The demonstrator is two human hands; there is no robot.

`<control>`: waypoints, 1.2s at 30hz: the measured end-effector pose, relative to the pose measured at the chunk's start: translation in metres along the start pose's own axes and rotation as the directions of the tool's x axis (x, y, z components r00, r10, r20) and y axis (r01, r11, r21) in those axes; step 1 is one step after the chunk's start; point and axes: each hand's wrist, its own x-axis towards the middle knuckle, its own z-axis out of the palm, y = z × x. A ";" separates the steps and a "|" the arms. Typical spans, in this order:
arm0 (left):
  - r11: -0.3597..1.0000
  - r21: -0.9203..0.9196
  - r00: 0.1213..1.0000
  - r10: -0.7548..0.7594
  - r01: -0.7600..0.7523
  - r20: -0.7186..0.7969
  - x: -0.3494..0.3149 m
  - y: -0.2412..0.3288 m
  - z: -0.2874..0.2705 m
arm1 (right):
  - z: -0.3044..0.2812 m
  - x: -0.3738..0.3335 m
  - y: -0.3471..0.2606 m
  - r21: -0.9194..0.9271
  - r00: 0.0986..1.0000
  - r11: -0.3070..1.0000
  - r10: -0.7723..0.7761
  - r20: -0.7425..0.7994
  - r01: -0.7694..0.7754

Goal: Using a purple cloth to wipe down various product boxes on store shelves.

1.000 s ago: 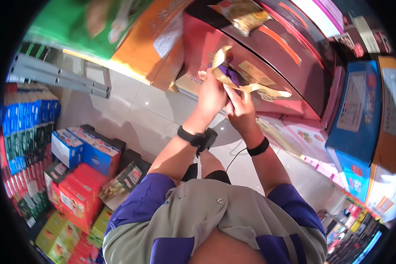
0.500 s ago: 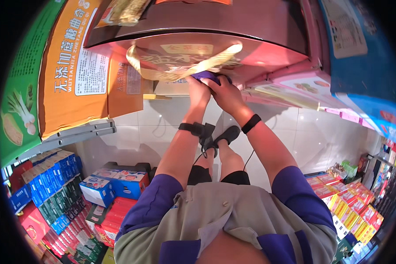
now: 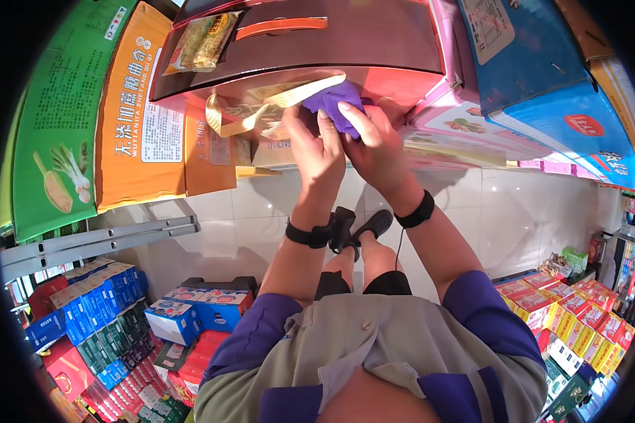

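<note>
A bunched purple cloth (image 3: pixel 337 100) is gripped between my two hands. My left hand (image 3: pixel 313 146) has its thumb and fingers closed on the cloth's left side. My right hand (image 3: pixel 375 141) pinches it from the right, thumb laid over the top. Just beyond the hands stands a dark red gift box (image 3: pixel 395 88) with a cream ribbon handle (image 3: pixel 241 125) looping down its front. Part of the ribbon passes behind the cloth. The fingertips under the cloth are hidden.
On the red box's top lies a clear snack packet (image 3: pixel 203 42) near an orange strap (image 3: pixel 282 28). Orange (image 3: pixel 137 120) and green (image 3: pixel 63 134) cartons stand left, a blue carton (image 3: pixel 536 92) right. Below are a metal ladder-like rail (image 3: pixel 120 236) and stacked blue boxes (image 3: pixel 204 307).
Both hands have come back toward me with the purple cloth, and more of it shows bunched up. The view has shifted, showing more of the red box's top.
</note>
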 end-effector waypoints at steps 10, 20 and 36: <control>0.875 0.227 0.880 -0.460 0.427 0.118 -0.022 -0.053 0.003 | 0.005 -0.053 0.037 -0.107 0.921 0.935 0.353 0.165 -0.339; 0.814 0.525 0.967 0.175 -0.249 0.187 0.007 0.034 0.030 | -0.044 0.003 -0.007 0.000 0.972 0.989 0.142 -0.189 -0.145; 0.776 0.501 0.924 0.321 -0.383 0.209 0.011 0.040 0.038 | -0.073 0.014 -0.031 -0.086 0.970 0.974 0.194 -0.145 -0.208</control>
